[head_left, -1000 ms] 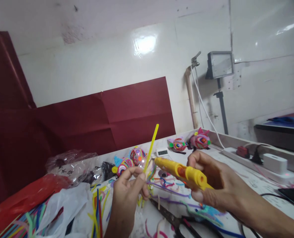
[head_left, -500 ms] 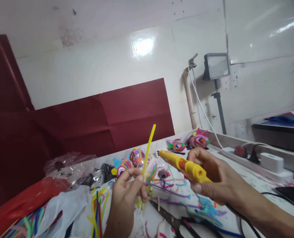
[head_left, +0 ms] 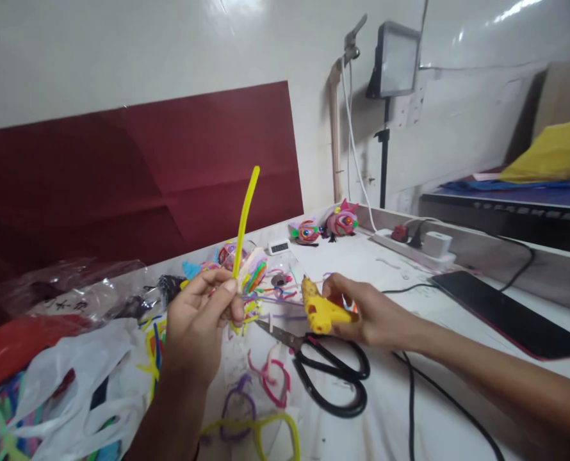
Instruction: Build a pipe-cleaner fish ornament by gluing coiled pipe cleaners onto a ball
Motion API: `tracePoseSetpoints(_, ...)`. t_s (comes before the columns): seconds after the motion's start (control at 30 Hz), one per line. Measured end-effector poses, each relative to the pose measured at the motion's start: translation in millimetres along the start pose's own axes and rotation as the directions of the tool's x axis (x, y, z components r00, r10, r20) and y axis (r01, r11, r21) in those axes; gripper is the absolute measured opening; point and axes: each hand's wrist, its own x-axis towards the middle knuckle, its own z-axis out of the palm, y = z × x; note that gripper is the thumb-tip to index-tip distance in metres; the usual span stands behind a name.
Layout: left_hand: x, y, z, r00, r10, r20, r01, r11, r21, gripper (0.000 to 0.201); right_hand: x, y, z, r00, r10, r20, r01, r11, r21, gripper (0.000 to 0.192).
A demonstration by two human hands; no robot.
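Observation:
A fuzzy yellow pipe cleaner [head_left: 245, 218] stands upright, pinched between the thumb and fingers of my left hand [head_left: 201, 320]. Right behind those fingers is a multicoloured craft piece [head_left: 253, 272]; whether the hand also grips it I cannot tell. My right hand [head_left: 364, 310] is closed around a yellow glue gun [head_left: 321, 310], its nozzle pointing up and away from me. Below the glue gun, black-handled scissors [head_left: 294, 344] lie on the white table [head_left: 376, 410], touched by neither hand. Pink and purple pipe cleaner bits [head_left: 278, 384] lie before them.
Two colourful fish-like figures [head_left: 342, 222] stand at the back beside a small digital display [head_left: 279, 247]. Plastic bags [head_left: 88, 378] and pipe cleaners fill the left. At right are a power strip [head_left: 410, 251], a black phone-like slab [head_left: 510, 314] and loose black cable [head_left: 412, 410].
The view has tilted down and turned right. My right hand has lowered the glue gun and turned its nozzle upward. My left hand still pinches the yellow pipe cleaner.

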Motion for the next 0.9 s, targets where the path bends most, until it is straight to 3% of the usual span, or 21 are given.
tracePoseSetpoints(0.17, -1.7, -2.1, 0.6, 0.998, -0.069, 0.008, 0.069, 0.998, 0.001, 0.015, -23.0, 2.7, 36.8, 0.99, 0.01, 0.142, 0.018, 0.98, -0.198, 0.031)
tracePoseSetpoints(0.3, -1.7, -4.4, 1.0, 0.994, -0.103, 0.033, 0.104, 0.994, -0.023, 0.018, -23.5, -6.3, 36.2, 0.977, -0.052, 0.208, 0.098, 0.971, -0.219, 0.034)
tracePoseSetpoints(0.37, -2.2, -5.5, 1.9, 0.993, -0.109, 0.043, 0.11, 0.994, -0.02, 0.018, -16.5, -17.8, 22.0, 0.985, -0.089, 0.15, 0.107, 0.987, -0.117, 0.026)
tracePoseSetpoints(0.47, -4.3, -7.7, 4.2, 0.991, -0.117, 0.071, 0.115, 0.993, 0.027, 0.018, 2.6, -39.1, -2.9, 0.998, -0.032, -0.061, 0.04, 0.99, 0.133, 0.02)
tracePoseSetpoints(0.6, -6.8, -11.6, 7.9, 0.987, -0.131, 0.091, 0.121, 0.987, 0.108, 0.018, 37.1, -59.2, -15.1, 0.977, 0.071, -0.2, 0.029, 0.889, 0.456, 0.035)
tracePoseSetpoints(0.77, -7.5, -14.6, 8.5, 0.984, -0.147, 0.096, 0.127, 0.974, 0.189, 0.018, 65.1, -68.2, -2.8, 0.987, 0.068, -0.148, 0.057, 0.708, 0.704, 0.037)
tracePoseSetpoints(0.9, -7.5, -14.5, 7.7, 0.985, -0.136, 0.105, 0.109, 0.966, 0.233, 0.017, 69.6, -68.0, 3.8, 0.986, 0.054, -0.159, 0.077, 0.697, 0.713, 0.036)
